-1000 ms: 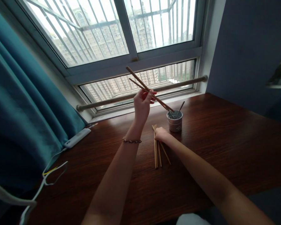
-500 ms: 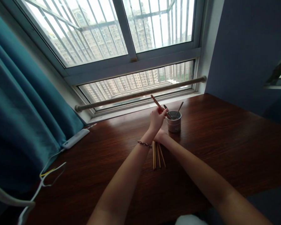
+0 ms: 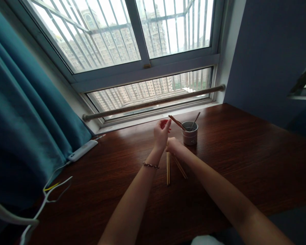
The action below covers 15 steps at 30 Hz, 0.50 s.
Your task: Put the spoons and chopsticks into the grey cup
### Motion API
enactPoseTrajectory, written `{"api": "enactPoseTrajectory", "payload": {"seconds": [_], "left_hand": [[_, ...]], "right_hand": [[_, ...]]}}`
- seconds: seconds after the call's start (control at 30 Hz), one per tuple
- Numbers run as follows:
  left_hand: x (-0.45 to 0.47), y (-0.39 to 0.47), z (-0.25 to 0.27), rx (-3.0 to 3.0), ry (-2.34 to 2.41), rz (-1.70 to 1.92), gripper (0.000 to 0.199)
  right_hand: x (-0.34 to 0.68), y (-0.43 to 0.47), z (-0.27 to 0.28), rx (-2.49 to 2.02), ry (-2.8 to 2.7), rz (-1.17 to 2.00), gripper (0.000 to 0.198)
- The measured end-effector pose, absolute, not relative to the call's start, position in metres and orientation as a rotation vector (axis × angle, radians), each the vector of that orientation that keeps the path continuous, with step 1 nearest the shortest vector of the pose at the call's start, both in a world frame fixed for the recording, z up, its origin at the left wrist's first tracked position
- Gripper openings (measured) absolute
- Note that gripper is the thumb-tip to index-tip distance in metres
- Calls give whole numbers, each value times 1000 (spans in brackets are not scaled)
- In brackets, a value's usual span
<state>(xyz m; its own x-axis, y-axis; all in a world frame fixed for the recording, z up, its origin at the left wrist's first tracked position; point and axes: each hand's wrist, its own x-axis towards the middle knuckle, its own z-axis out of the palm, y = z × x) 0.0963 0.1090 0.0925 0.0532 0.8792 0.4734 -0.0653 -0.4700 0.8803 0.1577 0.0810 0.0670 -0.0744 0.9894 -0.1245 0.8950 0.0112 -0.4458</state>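
My left hand (image 3: 161,134), with a braided bracelet (image 3: 151,165) at the wrist, is just left of the cup, its fingers loosely curled and apart with nothing in them. Chopsticks (image 3: 177,122) lean leftward out of the grey cup (image 3: 190,137), close to my left fingertips. A thin metal handle (image 3: 195,121) sticks out of the cup on the right. My right hand (image 3: 174,146) is low over the table, closed round a pair of wooden chopsticks (image 3: 180,167) that slant toward me; its fingertips are hidden. Beside them lie more chopsticks (image 3: 168,170), pointing straight toward me.
The brown wooden table (image 3: 232,153) reaches to the barred window (image 3: 148,64). A white power strip (image 3: 83,150) with a white cable (image 3: 47,197) lies at the left, by the teal curtain (image 3: 35,92). A metal rail (image 3: 153,102) crosses the window.
My left hand has let go of the chopsticks, now resting in the cup, and moved back left. In my right hand a pair of chopsticks has swung right, away from the others.
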Motion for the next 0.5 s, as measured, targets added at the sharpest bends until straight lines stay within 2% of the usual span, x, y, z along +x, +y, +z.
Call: {"api": "enactPoseTrajectory", "payload": {"seconds": [0.07,0.13,0.27,0.33,0.5], "left_hand": [[76,109,80,1466,905,1783,28],[53,110,56,1352,998,1874,27],[13,112,1,1434,1344,1706,26],[4,113,-16,1440,1455,1614,28],[13,108,-19,1718,1483,1426,31]], "right_hand": [[159,79,77,-1993,-2081,612,29],[161,76,90,-1993,-2100,598,22],[169,59,122,-1930,-2117,506,13],[176,44,140,-1821,-2101,355,8],[198,2,182,-1518,-1867,43,3]]}}
